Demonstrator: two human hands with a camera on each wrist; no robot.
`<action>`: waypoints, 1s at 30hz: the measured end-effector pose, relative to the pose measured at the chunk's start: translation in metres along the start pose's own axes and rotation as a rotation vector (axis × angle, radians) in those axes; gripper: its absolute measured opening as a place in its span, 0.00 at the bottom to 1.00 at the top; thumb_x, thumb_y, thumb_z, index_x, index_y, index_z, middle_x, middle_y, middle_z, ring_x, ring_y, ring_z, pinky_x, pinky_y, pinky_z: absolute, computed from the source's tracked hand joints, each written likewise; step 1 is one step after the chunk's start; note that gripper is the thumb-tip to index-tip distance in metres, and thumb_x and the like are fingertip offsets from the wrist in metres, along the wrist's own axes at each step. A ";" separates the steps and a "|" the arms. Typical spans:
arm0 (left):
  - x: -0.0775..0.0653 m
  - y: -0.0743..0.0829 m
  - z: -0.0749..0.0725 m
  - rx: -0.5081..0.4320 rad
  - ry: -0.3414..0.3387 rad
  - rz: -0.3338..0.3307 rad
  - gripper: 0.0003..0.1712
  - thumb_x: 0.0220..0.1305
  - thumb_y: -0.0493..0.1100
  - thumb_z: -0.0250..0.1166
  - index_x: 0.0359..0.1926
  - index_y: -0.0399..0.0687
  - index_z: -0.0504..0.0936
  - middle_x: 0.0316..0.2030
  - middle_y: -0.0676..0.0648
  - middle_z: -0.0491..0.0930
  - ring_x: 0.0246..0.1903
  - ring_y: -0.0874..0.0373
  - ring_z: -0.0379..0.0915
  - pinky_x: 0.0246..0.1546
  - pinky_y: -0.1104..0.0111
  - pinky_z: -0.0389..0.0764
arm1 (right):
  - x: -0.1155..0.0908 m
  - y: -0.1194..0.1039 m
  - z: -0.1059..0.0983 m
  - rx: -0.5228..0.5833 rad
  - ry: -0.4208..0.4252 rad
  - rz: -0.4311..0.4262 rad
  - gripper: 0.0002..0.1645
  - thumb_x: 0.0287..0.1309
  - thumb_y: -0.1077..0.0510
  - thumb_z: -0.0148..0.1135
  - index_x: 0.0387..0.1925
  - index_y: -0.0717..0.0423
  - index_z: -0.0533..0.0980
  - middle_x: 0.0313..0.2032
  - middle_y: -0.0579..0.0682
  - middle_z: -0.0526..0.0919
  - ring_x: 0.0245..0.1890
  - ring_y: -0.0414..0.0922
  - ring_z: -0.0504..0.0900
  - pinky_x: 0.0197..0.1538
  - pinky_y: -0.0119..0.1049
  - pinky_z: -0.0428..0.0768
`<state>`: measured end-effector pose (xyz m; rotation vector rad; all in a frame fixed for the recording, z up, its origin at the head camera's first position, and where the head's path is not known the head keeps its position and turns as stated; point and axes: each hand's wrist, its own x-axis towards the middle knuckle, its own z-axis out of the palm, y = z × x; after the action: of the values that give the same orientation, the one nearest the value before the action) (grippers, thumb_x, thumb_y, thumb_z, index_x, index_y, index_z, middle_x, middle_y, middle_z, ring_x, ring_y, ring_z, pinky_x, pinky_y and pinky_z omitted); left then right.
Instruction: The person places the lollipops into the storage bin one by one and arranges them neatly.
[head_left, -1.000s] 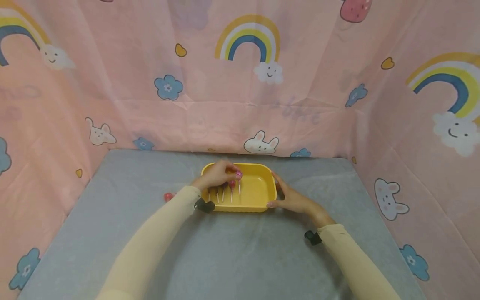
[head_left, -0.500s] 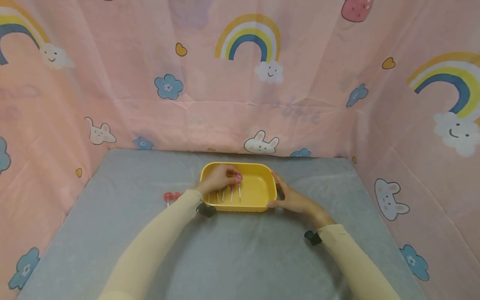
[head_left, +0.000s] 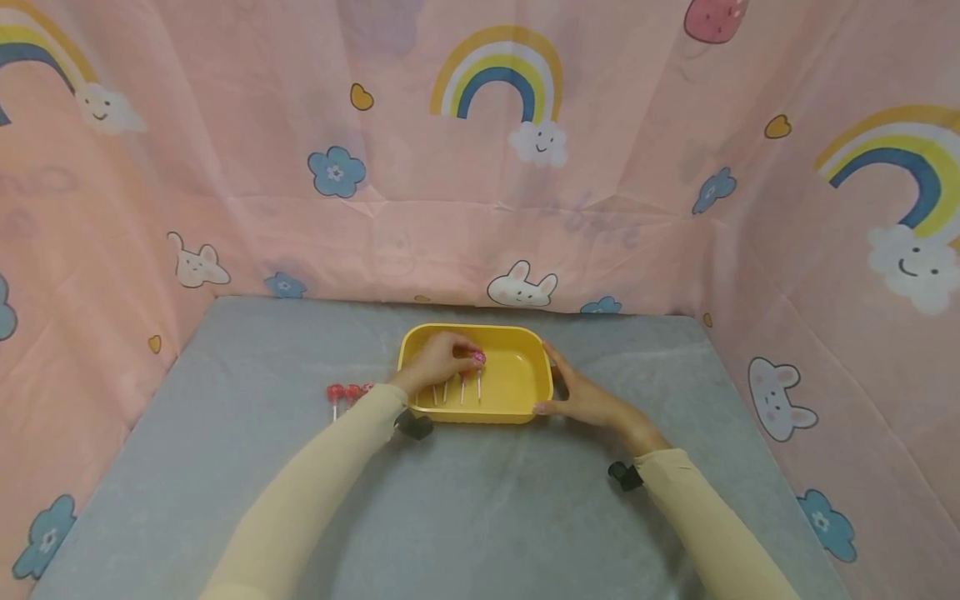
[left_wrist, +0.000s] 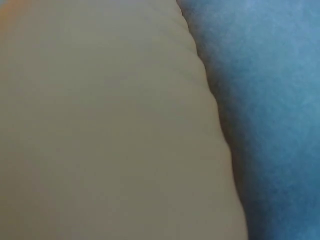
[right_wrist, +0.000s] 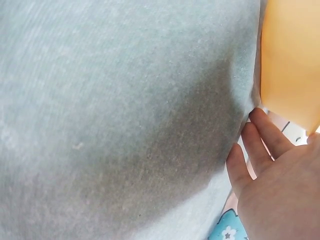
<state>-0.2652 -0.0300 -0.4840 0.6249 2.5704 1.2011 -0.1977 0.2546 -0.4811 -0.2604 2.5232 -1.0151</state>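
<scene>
My left hand (head_left: 437,360) pinches a pink lollipop (head_left: 479,358) by its candy end over the yellow tray (head_left: 517,415), its white stick pointing toward me. Several more lollipops lie side by side in the tray's left part, mostly covered by the hand, their white sticks (head_left: 462,390) showing. My right hand (head_left: 588,402) rests against the tray's right end, thumb at the front corner and a finger at the back corner. In the right wrist view this hand (right_wrist: 280,175) has its fingers extended beside the yellow wall (right_wrist: 290,60). The left wrist view is filled by the sleeve (left_wrist: 110,125).
Left of the tray, several red lollipops (head_left: 334,392) lie on the grey tabletop (head_left: 480,500), partly behind the left forearm (head_left: 322,475). A pink printed curtain (head_left: 420,225) hangs along the table's back and sides.
My left hand has come slightly lower and nearer with the pink lollipop. The left sleeve has shifted right, uncovering more red lollipops on the table. My right hand has stayed at the tray's end.
</scene>
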 end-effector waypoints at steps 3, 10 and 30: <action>0.000 -0.001 0.001 0.003 0.002 -0.005 0.15 0.62 0.47 0.70 0.47 0.47 0.87 0.36 0.49 0.87 0.29 0.64 0.77 0.33 0.75 0.78 | 0.000 0.000 0.000 -0.002 -0.001 0.007 0.70 0.50 0.34 0.72 0.77 0.28 0.30 0.72 0.58 0.64 0.75 0.58 0.58 0.75 0.66 0.50; 0.002 -0.005 0.004 0.018 0.004 -0.004 0.14 0.62 0.47 0.70 0.47 0.48 0.87 0.40 0.50 0.88 0.34 0.62 0.78 0.40 0.73 0.79 | 0.001 0.002 0.000 0.003 -0.004 0.012 0.71 0.50 0.34 0.71 0.77 0.28 0.30 0.73 0.58 0.62 0.75 0.58 0.57 0.76 0.66 0.50; 0.005 -0.008 0.007 0.106 0.012 0.043 0.14 0.60 0.44 0.72 0.47 0.47 0.88 0.44 0.48 0.88 0.46 0.55 0.79 0.58 0.62 0.79 | 0.001 0.001 0.000 0.016 -0.006 0.017 0.70 0.50 0.34 0.72 0.77 0.28 0.30 0.73 0.58 0.62 0.75 0.58 0.58 0.75 0.66 0.51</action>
<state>-0.2693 -0.0274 -0.4954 0.7010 2.6579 1.0897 -0.1986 0.2553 -0.4824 -0.2362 2.5064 -1.0265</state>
